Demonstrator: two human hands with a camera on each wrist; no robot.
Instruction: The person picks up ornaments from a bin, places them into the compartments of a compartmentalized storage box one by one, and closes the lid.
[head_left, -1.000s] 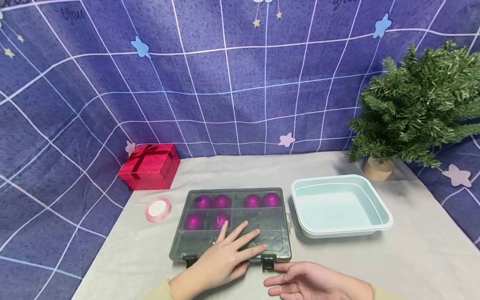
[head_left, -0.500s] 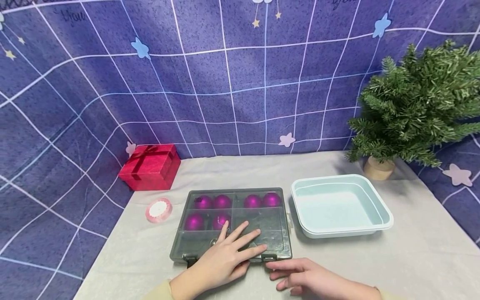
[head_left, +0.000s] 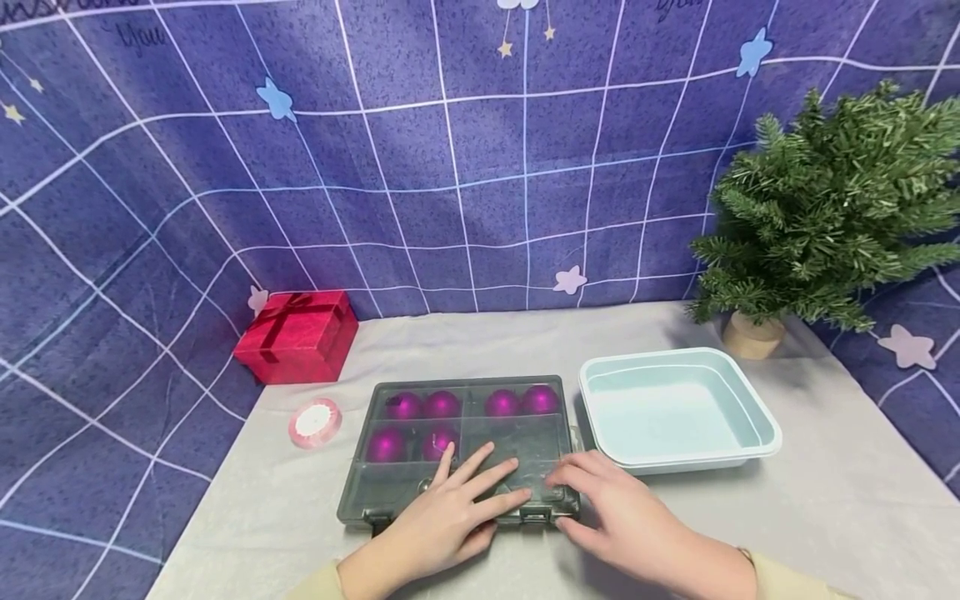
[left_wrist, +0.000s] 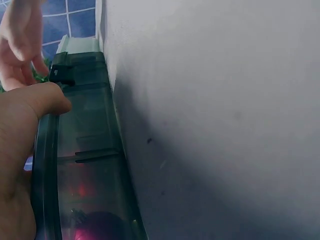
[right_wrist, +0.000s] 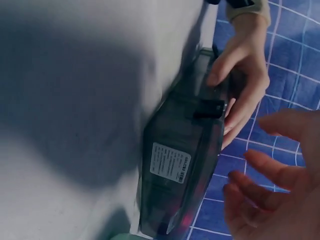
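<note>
A grey see-through compartment box (head_left: 525,437) lies with its lid down on the cloth, and several purple balls (head_left: 441,405) show through it. My left hand (head_left: 450,517) rests on the lid with spread fingers. In the left wrist view, its thumb (left_wrist: 55,100) lies along the front of the box. Over the right front corner hovers my right hand (head_left: 626,517), its fingers loosely bent; in the right wrist view those fingers are apart from the box. The right front latch (right_wrist: 209,108) lies against the box, while the left one (head_left: 381,525) sticks out, partly hidden by my left wrist.
A pale blue tray (head_left: 678,408) stands just right of the box. Behind it is a small artificial fir tree (head_left: 832,217) on a wooden base. On the left are a pink ribbon roll (head_left: 315,423) and a red gift box (head_left: 300,337). Patterned blue cloth hangs behind.
The right front latch, which hung outward a second ago, now sits up against the box. My right hand has risen from in front of it to over the right front corner. My left hand stays.
</note>
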